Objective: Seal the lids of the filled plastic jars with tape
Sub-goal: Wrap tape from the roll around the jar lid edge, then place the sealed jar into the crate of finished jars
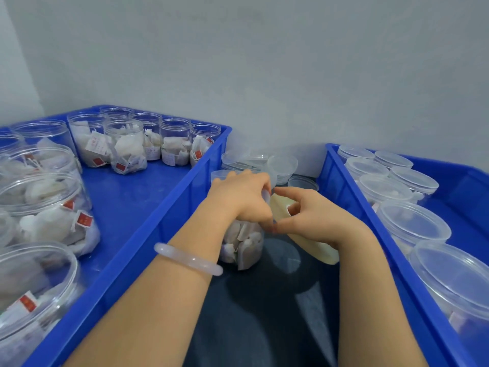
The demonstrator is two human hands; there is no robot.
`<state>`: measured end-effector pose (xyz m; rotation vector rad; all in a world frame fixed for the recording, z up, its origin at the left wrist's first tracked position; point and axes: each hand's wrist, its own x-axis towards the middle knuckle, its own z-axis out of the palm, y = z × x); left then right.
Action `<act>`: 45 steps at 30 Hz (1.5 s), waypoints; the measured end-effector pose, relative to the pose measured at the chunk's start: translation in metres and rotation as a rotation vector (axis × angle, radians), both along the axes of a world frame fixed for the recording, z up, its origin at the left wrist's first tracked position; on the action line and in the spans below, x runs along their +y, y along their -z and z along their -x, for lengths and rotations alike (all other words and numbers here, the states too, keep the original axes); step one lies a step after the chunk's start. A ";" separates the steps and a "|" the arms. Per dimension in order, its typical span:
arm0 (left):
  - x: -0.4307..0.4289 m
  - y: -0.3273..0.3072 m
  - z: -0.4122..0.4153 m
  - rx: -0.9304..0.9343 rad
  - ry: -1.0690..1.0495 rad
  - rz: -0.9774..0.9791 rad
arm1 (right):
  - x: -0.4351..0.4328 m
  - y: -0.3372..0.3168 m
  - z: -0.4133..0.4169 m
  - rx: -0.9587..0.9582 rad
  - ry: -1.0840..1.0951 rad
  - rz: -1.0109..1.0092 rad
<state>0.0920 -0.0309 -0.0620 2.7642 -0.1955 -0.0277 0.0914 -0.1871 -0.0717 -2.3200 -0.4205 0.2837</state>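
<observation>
A clear plastic jar [243, 243] filled with white tea bags stands on the dark table between two blue crates. My left hand [242, 197] grips its lid from above, fingers curled over the rim. My right hand [312, 218] holds a wide roll of pale yellowish tape [315, 246] just right of the jar, thumb and fingers curled round it. The fingertips of both hands meet at the lid's near edge. The lid itself is mostly hidden under my left hand.
A blue crate [169, 215] on the left holds several open jars of tea bags. Another blue crate [370, 215] on the right holds several lidded jars. Loose clear lids [281, 164] are piled behind my hands. The grey wall is close behind.
</observation>
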 end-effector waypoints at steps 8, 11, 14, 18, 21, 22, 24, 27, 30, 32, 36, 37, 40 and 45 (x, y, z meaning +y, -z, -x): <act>-0.015 0.003 -0.006 -0.089 -0.131 0.054 | 0.024 0.017 0.022 -0.013 0.128 0.159; -0.011 0.002 -0.013 -0.184 -0.314 0.113 | 0.030 0.019 0.058 -0.147 0.032 0.297; -0.005 0.002 -0.020 -0.268 -0.334 0.086 | 0.043 0.047 0.098 -0.103 -0.070 0.230; -0.024 -0.002 -0.023 -0.073 -0.091 -0.001 | 0.039 0.066 0.066 -0.051 0.129 0.301; -0.019 -0.008 -0.030 -0.005 -0.029 0.008 | 0.030 0.075 0.039 -0.101 0.201 0.365; -0.016 -0.009 -0.031 0.006 -0.002 -0.018 | 0.030 0.079 0.035 -0.156 0.231 0.391; -0.008 -0.006 -0.028 -0.006 0.045 -0.038 | 0.033 0.088 0.029 -0.258 0.324 0.437; -0.005 0.008 -0.020 -0.280 -0.037 0.415 | 0.034 0.098 0.026 -0.305 0.415 0.503; -0.005 0.033 -0.013 -0.553 -0.330 1.141 | 0.029 0.100 0.027 -0.385 0.414 0.527; -0.004 0.054 -0.008 -0.420 -0.363 1.332 | 0.025 0.097 0.026 -0.471 0.420 0.250; -0.002 0.099 -0.010 -0.281 -0.312 1.397 | 0.030 0.080 0.021 -0.317 0.363 -0.625; -0.002 0.102 -0.011 -0.304 -0.315 1.387 | 0.031 0.074 0.016 -0.275 0.345 -0.759; 0.000 0.103 -0.015 -0.365 -0.371 1.382 | 0.036 0.057 0.004 -0.276 0.314 -0.925; 0.009 0.104 -0.017 -0.274 -0.400 1.637 | 0.059 0.050 -0.004 -0.325 0.284 -0.988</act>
